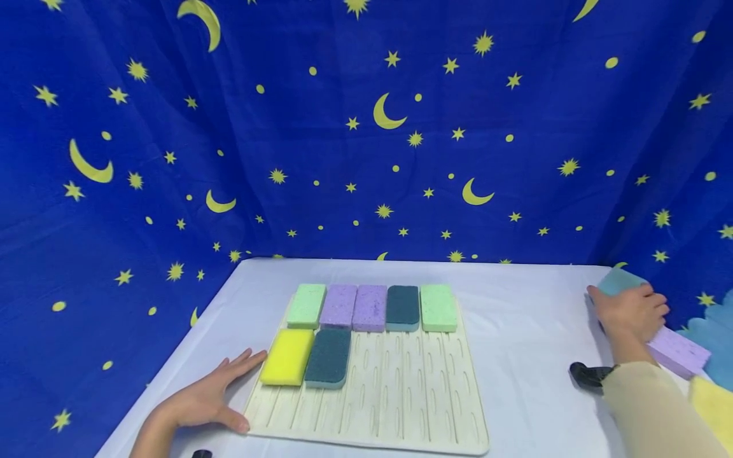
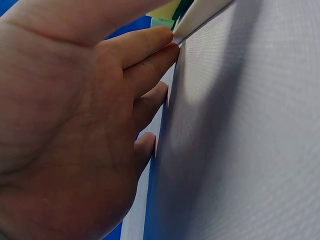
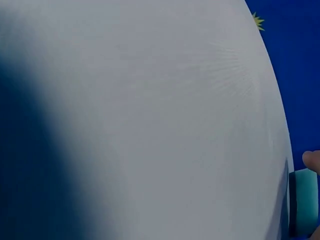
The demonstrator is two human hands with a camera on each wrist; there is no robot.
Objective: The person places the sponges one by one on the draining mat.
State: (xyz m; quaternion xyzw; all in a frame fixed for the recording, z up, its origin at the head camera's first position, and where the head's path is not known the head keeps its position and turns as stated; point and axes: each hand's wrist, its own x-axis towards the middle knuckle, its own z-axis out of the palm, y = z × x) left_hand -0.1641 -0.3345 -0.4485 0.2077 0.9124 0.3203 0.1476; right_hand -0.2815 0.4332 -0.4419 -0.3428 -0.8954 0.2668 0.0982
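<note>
a white-covered table [image 1: 527, 356] meets blue cloth walls [image 1: 321, 127] printed with yellow moons [image 1: 380, 114] and stars [image 1: 483, 44]; on it, a cream ridged mat [image 1: 412, 407] bears two rows of sponges [image 1: 340, 306]. the left hand [image 1: 209, 391] lies spread wide at the mat's nine o'clock edge, while out toward its two o'clock the right hand [image 1: 632, 313] grips a pale blue, dark-bottomed sponge [image 1: 620, 280].

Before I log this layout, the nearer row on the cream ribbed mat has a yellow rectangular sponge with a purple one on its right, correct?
No: the head view shows a dark teal rectangular sponge, not purple, right of the yellow sponge in the nearer row.
</note>
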